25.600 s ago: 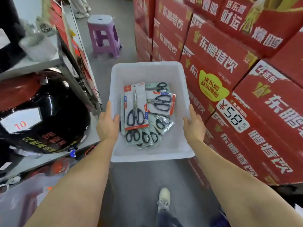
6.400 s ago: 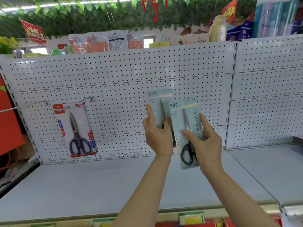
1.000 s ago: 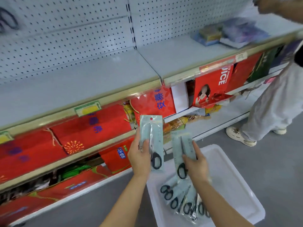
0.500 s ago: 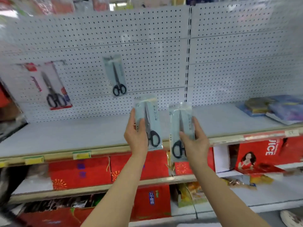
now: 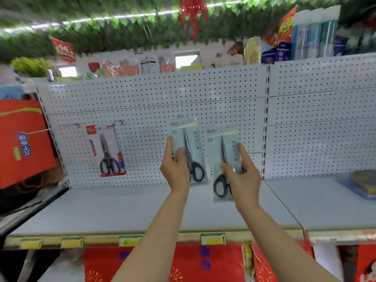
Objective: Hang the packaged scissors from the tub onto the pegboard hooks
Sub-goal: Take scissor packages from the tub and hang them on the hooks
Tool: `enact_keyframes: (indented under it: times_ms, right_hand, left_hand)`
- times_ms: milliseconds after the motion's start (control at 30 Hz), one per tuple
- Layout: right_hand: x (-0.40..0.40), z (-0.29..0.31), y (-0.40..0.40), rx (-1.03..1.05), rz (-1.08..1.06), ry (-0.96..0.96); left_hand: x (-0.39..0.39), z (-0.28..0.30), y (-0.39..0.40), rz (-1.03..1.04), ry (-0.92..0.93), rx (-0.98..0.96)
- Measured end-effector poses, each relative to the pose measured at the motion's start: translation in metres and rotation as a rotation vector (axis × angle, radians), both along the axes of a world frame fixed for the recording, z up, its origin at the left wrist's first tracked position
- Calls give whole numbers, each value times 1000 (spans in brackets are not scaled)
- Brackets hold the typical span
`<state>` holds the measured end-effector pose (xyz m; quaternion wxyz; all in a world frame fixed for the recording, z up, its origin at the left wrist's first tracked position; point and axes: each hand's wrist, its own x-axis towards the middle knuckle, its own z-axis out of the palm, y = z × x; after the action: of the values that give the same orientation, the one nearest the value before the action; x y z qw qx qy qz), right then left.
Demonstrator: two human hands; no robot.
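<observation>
Two pale blue scissors packs [image 5: 189, 151] (black handles), both upright

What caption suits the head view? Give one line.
Left hand and right hand each lift a scissors pack toward the pegboard.

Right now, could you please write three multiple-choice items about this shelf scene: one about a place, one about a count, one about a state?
1. Where does the red-carded scissors pack hang?
A. left of both hands
B. between the hands
C. right of both hands

2. How many scissors packs show in all?
A. one
B. three
C. five

3. What is the state of the right hand?
A. open and empty
B. gripping a pale pack
C. flat on the shelf

Key: 1 A, it hangs on the pegboard left of the left hand. 2 B, one hangs, and the left pale pack and right pale pack are held. 3 B, fingers wrap the pack.
</observation>
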<state>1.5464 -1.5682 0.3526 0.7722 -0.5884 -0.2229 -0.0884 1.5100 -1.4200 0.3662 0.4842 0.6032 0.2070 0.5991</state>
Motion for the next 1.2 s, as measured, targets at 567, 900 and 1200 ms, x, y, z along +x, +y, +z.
enact_keyframes:
  times_ms: [567, 900, 1200]
  right_hand:
    - [30, 6, 66, -45, -15, 29]
    - [35, 4, 82, -50, -14, 12]
    - [36, 2, 107, -37, 38, 3]
  left_hand:
    - [56, -1, 69, -63, 21, -66]
    - [76, -16, 88, -27, 75, -24]
    - [77, -29, 102, 24, 211, 97]
